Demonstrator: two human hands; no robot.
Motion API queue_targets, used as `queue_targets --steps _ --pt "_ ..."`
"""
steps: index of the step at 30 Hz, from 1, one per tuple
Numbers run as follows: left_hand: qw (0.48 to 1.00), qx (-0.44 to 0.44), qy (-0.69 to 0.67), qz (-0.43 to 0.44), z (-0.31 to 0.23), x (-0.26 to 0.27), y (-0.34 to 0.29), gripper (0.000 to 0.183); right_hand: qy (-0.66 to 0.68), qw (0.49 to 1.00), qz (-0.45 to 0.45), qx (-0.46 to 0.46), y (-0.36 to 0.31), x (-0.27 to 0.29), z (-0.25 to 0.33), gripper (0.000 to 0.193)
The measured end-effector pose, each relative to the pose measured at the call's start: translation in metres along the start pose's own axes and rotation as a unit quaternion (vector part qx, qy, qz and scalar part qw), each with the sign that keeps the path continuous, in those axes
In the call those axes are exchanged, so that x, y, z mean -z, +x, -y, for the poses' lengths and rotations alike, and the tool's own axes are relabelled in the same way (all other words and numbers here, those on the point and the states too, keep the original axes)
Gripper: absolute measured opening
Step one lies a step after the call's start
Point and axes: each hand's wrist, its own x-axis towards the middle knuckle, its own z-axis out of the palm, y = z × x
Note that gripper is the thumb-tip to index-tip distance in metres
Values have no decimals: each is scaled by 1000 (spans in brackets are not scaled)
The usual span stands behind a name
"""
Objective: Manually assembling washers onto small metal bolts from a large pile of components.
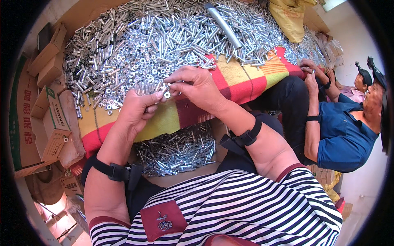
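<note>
My left hand (141, 106) is closed around a row of metal bolts (144, 89), held side by side above the edge of the pile. My right hand (199, 88) reaches in from the right, thumb and fingers pinched at the end of that row. A washer (167, 94) shows at its fingertips, against the bolt ends. Behind both hands spreads a large heap of loose washers and nuts (141, 67) mixed with metal sleeves and bolts (176, 33). Part of the held row is hidden by my fingers.
A checked blanket (242, 78) lies under the heap. A metal tube (223, 26) rests on top. Below the edge is a box of finished-looking bolts (176, 151). Cardboard boxes (51, 119) stand at left, a yellow sack (289, 18) far right. Co-workers sit right, one in a blue shirt (344, 135).
</note>
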Motion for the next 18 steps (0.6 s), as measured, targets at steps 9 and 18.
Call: queue_targets --steps 9,18 --pt "999 36 23 24 -6 0 5 14 -5 994 -20 -108 1 -4 4 17" --pt "972 -121 191 67 15 -21 -5 22 358 922 -119 -84 10 -23 -1 62"
